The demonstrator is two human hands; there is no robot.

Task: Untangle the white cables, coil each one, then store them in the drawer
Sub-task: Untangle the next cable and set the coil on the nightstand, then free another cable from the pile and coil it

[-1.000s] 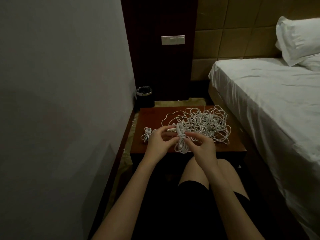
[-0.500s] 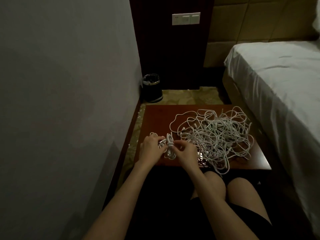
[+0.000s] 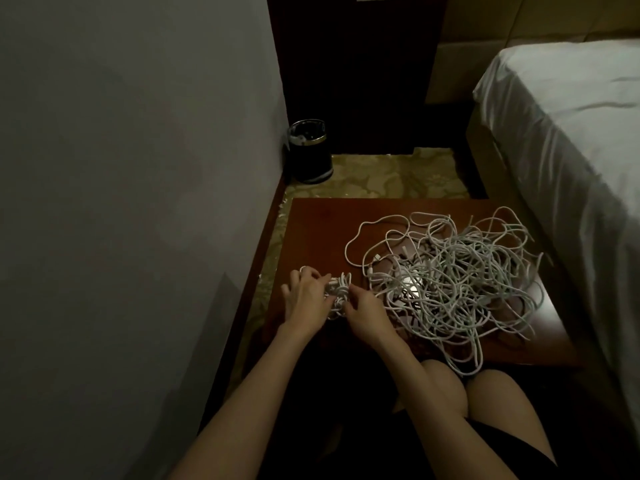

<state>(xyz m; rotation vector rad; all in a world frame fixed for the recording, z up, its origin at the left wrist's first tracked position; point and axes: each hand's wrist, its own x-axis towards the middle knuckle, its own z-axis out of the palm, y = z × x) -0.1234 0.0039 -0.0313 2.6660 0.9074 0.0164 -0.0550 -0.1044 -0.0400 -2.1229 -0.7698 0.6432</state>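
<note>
A: Hand state?
B: left hand and right hand both pinch the small coiled cable, fingers curled round it, at the near-left of the wooden table.
A: Rest of the cables?
B: tangled white cable pile just right of the hands, covers most of the tabletop; one loop hangs over the near edge by the knees.
A: Surroundings?
B: grey wall close on the left, black bin on the floor beyond the table, bed tight on the right. Dark panel behind.
A: Any text, labels?
B: None legible. Too dim.
</note>
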